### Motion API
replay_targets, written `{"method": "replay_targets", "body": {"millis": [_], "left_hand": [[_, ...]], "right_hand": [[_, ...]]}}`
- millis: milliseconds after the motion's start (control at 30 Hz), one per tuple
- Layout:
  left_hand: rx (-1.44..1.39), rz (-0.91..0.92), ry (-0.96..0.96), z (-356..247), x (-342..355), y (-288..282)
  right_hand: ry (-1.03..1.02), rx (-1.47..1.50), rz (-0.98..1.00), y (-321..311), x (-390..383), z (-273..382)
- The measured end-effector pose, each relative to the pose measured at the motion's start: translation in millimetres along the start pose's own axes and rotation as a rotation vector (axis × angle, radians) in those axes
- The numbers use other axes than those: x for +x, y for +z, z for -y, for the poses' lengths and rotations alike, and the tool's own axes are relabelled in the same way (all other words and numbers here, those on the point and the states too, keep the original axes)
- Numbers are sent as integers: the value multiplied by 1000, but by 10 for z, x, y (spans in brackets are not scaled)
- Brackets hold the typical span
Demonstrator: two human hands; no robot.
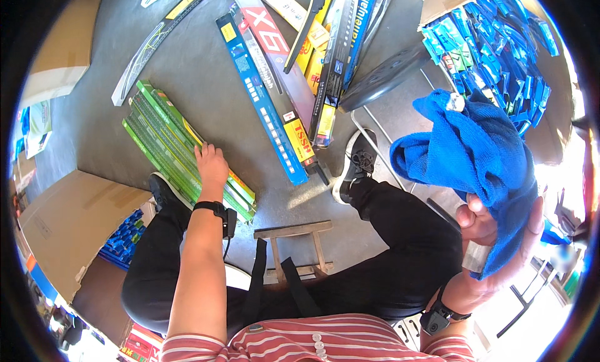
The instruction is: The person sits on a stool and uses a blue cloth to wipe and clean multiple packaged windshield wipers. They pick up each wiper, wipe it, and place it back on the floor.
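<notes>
My left hand (pixel 212 165) lies on a stack of long narrow green boxes (pixel 165 137) on the floor. Its fingers are stretched over the top box, not wrapped round it. Raised at the right, my right hand (pixel 478 218) is closed on a bunched blue towel (pixel 469 153), which hangs over the fingers and hides part of them. A small pale, shiny piece (pixel 476 257) shows by that palm; I cannot make out what it is.
Long blue, black and yellow packages (pixel 259 99) lie ahead on the floor. An open carton (pixel 437 3) full of blue packets stands far right, another carton (pixel 81 224) at left. A black disc-shaped seat (pixel 387 78) and a small wooden frame (pixel 294 229) are nearby.
</notes>
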State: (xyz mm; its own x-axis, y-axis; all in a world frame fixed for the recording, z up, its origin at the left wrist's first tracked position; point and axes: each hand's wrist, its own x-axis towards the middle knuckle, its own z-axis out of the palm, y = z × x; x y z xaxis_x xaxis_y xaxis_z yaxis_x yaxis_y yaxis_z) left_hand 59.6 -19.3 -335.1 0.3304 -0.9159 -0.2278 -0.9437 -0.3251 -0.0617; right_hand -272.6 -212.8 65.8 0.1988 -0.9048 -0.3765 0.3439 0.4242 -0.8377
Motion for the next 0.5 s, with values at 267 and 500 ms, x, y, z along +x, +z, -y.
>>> {"method": "replay_targets", "body": {"millis": [267,500], "left_hand": [[-72,221,-20,-375,175,-12],[-266,270,-71,-942,300,-49]], "right_hand": [[51,100,-105,101,-37,-26],[108,86,-210,194,-104,-67]]}}
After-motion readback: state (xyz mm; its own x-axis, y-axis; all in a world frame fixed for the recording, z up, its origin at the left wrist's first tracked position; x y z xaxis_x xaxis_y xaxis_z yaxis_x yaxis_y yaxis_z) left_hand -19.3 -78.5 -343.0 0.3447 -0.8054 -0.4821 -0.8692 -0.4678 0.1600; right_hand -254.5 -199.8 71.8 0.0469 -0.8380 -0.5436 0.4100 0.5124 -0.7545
